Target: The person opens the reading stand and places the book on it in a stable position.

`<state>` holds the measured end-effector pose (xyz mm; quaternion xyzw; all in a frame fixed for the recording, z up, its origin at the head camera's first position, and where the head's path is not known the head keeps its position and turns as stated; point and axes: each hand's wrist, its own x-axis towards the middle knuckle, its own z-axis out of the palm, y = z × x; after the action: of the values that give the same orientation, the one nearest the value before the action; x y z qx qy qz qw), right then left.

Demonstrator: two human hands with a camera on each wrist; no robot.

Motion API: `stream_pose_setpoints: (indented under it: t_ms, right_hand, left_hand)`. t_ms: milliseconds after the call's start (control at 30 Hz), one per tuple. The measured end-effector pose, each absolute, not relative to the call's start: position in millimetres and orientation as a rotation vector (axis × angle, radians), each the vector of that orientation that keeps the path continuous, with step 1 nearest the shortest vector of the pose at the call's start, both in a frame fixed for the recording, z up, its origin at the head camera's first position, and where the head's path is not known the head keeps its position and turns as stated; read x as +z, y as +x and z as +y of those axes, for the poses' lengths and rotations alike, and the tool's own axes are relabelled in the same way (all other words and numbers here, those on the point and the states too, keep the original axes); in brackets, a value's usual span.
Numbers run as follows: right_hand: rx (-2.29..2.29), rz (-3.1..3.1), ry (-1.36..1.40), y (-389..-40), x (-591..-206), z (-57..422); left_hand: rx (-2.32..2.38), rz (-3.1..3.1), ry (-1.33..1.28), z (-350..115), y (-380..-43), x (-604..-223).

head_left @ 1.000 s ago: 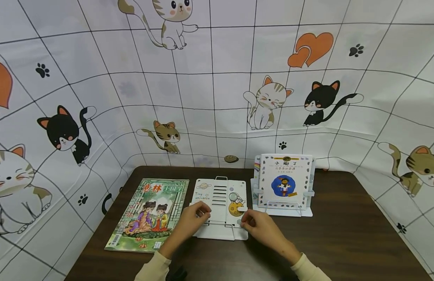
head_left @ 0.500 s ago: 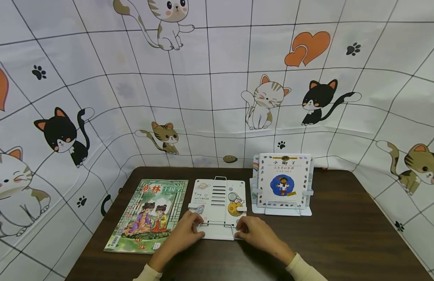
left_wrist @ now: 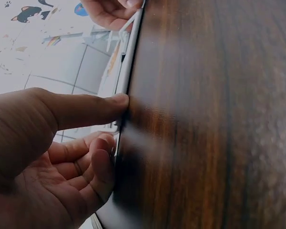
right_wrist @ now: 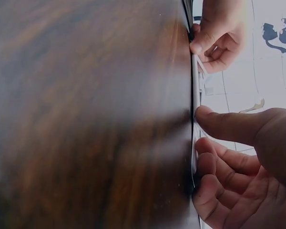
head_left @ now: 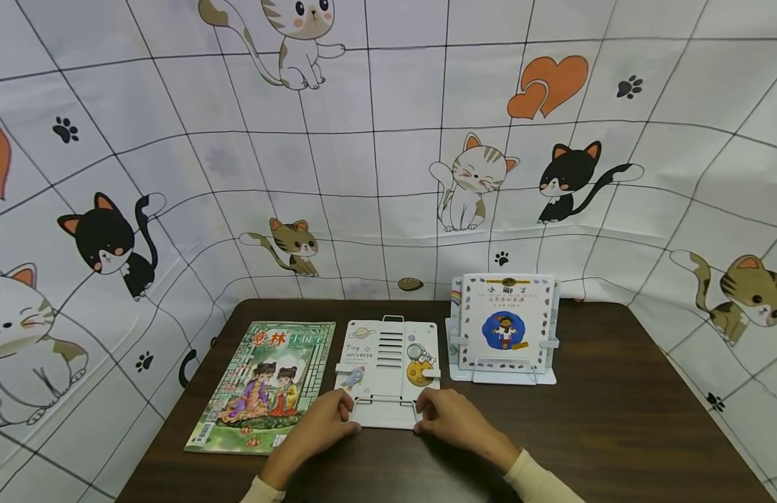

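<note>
In the head view a white book stand (head_left: 388, 349) printed with "Tiny universe", a rocket and a planet lies low on the dark table, its wire page holder (head_left: 385, 400) across the lower part. My left hand (head_left: 325, 418) holds its lower left corner, my right hand (head_left: 450, 416) the lower right one. The left wrist view has the left thumb (left_wrist: 117, 101) against the stand's front edge, with the other fingers curled at its side. Likewise, the right thumb (right_wrist: 205, 114) meets that edge in the right wrist view, fingers bent beside it.
Left of the stand lies a green illustrated magazine (head_left: 265, 384), close to the left forearm. On the right, a second stand (head_left: 502, 377) props up a white book (head_left: 505, 321) with a blue round picture. Behind the brown table (head_left: 615, 419) hangs a cat-patterned cloth (head_left: 401, 161).
Both hands have come down from above the stand's sides to its lower corners and taken hold there. The head view has shifted slightly; magazine and second stand stay put.
</note>
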<state>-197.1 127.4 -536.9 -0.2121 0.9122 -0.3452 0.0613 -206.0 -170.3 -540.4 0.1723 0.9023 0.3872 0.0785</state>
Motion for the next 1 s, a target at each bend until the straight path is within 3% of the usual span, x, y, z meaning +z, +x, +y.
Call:
stream_pose_setpoints:
  t_ms: [1000]
  right_hand:
    - [-1.133, 2.728, -0.812, -201.3, -528.2, 123.6]
  left_hand:
    - [1.276, 2.737, 0.435, -166.4, -209.0, -540.0]
